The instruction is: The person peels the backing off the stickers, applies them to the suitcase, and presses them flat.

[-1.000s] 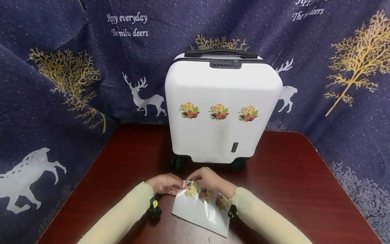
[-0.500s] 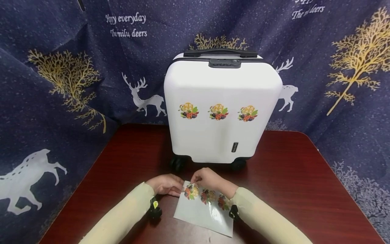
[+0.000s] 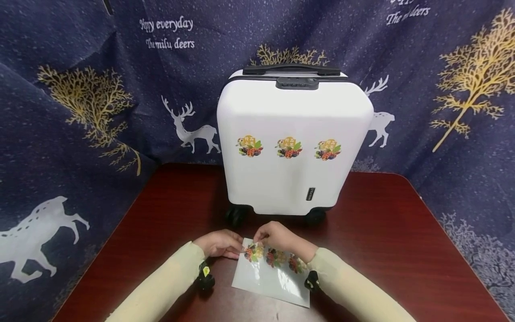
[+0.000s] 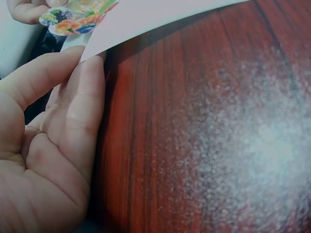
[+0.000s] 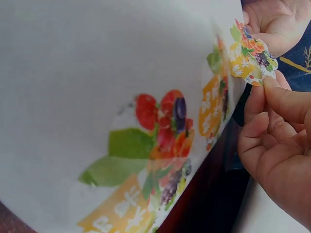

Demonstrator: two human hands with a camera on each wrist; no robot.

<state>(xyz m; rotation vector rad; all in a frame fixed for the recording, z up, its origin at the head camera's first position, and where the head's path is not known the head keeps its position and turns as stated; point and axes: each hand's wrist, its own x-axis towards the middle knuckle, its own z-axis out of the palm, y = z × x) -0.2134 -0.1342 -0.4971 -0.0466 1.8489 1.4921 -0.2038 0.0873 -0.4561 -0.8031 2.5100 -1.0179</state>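
Note:
In the head view my left hand (image 3: 220,243) pinches the left corner of a white sticker sheet (image 3: 267,286) between thumb and finger; the left wrist view shows this grip close up. The sheet is tilted above the table and bears a row of fruit-print stickers. My right hand (image 3: 277,236) pinches the edge of the leftmost fruit sticker (image 5: 252,56) with thumb and forefinger. That sticker stands partly out past the sheet's edge in the right wrist view. Whether it is still attached to the sheet I cannot tell. Two other stickers (image 5: 167,126) lie flat on the sheet.
A white suitcase (image 3: 293,179) stands upright on the red-brown table (image 3: 386,241), behind the hands. Three fruit stickers (image 3: 288,148) are in a row across its front. Behind it hangs a dark blue cloth (image 3: 181,80) printed with deer and trees.
The sheet has shifted slightly to the right and its lower edge has risen a little in the view. My right hand has moved slightly right; the left hand has hardly moved.

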